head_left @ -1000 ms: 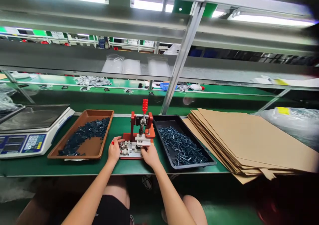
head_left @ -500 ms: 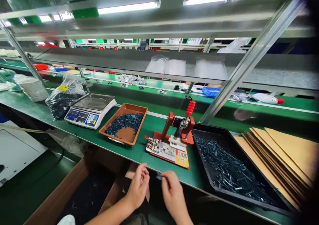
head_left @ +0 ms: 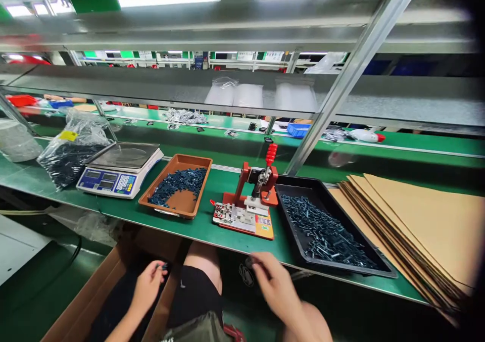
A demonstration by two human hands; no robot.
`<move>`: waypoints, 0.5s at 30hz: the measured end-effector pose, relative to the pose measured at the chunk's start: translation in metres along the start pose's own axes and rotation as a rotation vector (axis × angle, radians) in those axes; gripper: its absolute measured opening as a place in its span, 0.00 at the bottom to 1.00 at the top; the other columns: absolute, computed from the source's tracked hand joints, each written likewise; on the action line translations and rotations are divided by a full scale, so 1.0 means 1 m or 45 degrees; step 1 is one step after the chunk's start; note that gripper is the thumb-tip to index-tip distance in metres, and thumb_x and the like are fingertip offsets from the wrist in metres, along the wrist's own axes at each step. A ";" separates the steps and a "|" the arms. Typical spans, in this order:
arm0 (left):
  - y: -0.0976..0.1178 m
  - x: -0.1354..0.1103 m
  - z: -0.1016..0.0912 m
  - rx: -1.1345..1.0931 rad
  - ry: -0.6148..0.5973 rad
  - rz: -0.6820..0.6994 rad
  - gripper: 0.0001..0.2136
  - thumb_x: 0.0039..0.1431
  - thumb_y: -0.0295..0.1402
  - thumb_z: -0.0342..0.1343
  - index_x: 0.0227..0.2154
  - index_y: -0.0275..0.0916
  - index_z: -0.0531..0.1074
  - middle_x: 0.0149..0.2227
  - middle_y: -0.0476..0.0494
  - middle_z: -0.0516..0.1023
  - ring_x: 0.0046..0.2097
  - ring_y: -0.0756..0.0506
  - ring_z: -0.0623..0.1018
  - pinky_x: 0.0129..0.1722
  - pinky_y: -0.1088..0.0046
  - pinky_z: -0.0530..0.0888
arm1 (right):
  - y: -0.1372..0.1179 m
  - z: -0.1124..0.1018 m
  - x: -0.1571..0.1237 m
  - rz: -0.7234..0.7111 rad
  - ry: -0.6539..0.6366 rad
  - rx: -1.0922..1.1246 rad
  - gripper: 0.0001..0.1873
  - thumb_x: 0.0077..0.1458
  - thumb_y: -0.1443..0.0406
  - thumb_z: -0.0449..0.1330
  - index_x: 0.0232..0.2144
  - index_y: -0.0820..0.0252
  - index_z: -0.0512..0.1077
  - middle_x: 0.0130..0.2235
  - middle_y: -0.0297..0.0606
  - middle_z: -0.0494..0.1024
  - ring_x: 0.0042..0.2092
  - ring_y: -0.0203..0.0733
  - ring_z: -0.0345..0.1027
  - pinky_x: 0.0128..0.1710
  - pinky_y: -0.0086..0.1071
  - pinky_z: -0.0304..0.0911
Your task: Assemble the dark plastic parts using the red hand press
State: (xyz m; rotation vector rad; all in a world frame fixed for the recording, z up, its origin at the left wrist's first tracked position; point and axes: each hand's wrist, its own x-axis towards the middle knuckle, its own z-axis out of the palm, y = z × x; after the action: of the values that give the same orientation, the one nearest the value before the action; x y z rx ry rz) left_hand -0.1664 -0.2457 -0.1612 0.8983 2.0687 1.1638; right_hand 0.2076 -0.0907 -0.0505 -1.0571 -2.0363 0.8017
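Observation:
My left hand (head_left: 148,284) pinches a small dark part (head_left: 164,266) between thumb and fingertips, out over an open cardboard box (head_left: 102,276) with dark contents. My right hand (head_left: 275,284) hangs just in front of the bench edge, thumb and fingers closed on a small dark piece (head_left: 249,262) whose shape is unclear. Beyond the edge stands a red hand press with a metal fixture (head_left: 237,216) and a red ribbed handle (head_left: 271,155). Left of it, an orange tray (head_left: 197,200) holds small dark blue parts; on its right, a black tray (head_left: 299,243) holds many dark slender parts.
A digital scale (head_left: 117,173) and a plastic bag of dark parts (head_left: 71,155) stand at the left. Cardboard sheets (head_left: 413,205) are stacked at the right. A metal post (head_left: 348,79) and an overhead shelf (head_left: 151,87) frame the bench. My knees are below its edge.
My hands have moved apart: the left went left and down to above the box, the right slightly right. A dark part now shows in the left fingertips. The view has turned slightly right.

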 end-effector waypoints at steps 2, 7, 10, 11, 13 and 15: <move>-0.030 0.016 -0.033 0.264 0.005 -0.080 0.21 0.51 0.54 0.49 0.36 0.43 0.72 0.33 0.38 0.83 0.39 0.34 0.83 0.42 0.56 0.78 | 0.020 -0.047 0.018 -0.015 0.238 -0.126 0.13 0.62 0.58 0.54 0.42 0.55 0.76 0.42 0.45 0.79 0.44 0.49 0.74 0.47 0.42 0.71; -0.022 0.036 -0.067 0.650 -0.106 0.059 0.24 0.49 0.47 0.52 0.45 0.39 0.75 0.48 0.32 0.82 0.49 0.32 0.82 0.52 0.52 0.77 | 0.075 -0.129 0.067 0.209 0.279 -0.454 0.15 0.56 0.62 0.56 0.42 0.60 0.77 0.43 0.47 0.81 0.44 0.49 0.76 0.48 0.41 0.69; 0.054 0.050 -0.054 0.472 -0.075 0.529 0.20 0.60 0.47 0.48 0.46 0.43 0.76 0.50 0.39 0.81 0.50 0.39 0.81 0.54 0.59 0.77 | 0.089 -0.139 0.087 0.399 0.084 -0.715 0.17 0.50 0.66 0.62 0.44 0.62 0.78 0.44 0.50 0.80 0.46 0.48 0.76 0.50 0.38 0.68; 0.085 0.057 -0.047 0.442 -0.025 0.690 0.18 0.61 0.47 0.48 0.44 0.44 0.77 0.49 0.40 0.82 0.51 0.39 0.80 0.55 0.60 0.76 | 0.088 -0.137 0.091 0.458 0.017 -0.798 0.18 0.49 0.67 0.64 0.45 0.62 0.78 0.44 0.50 0.80 0.46 0.48 0.77 0.50 0.37 0.67; 0.145 0.080 -0.034 0.417 0.076 0.938 0.17 0.62 0.46 0.49 0.41 0.43 0.78 0.47 0.39 0.82 0.51 0.39 0.79 0.56 0.60 0.75 | 0.081 -0.131 0.096 0.573 -0.093 -0.909 0.18 0.51 0.68 0.63 0.47 0.62 0.78 0.46 0.53 0.79 0.47 0.49 0.77 0.50 0.37 0.67; 0.195 0.113 -0.020 0.440 0.099 1.050 0.17 0.61 0.45 0.49 0.41 0.41 0.77 0.46 0.38 0.82 0.49 0.39 0.80 0.55 0.60 0.75 | 0.071 -0.125 0.097 0.651 -0.141 -0.928 0.17 0.55 0.69 0.60 0.48 0.63 0.77 0.48 0.55 0.78 0.49 0.50 0.76 0.50 0.37 0.66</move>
State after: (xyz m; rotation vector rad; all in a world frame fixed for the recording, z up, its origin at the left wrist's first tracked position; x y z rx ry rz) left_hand -0.1970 -0.0906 0.0004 2.0257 2.0347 1.2373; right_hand 0.2968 0.0515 -0.0056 -2.0315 -2.2347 0.3343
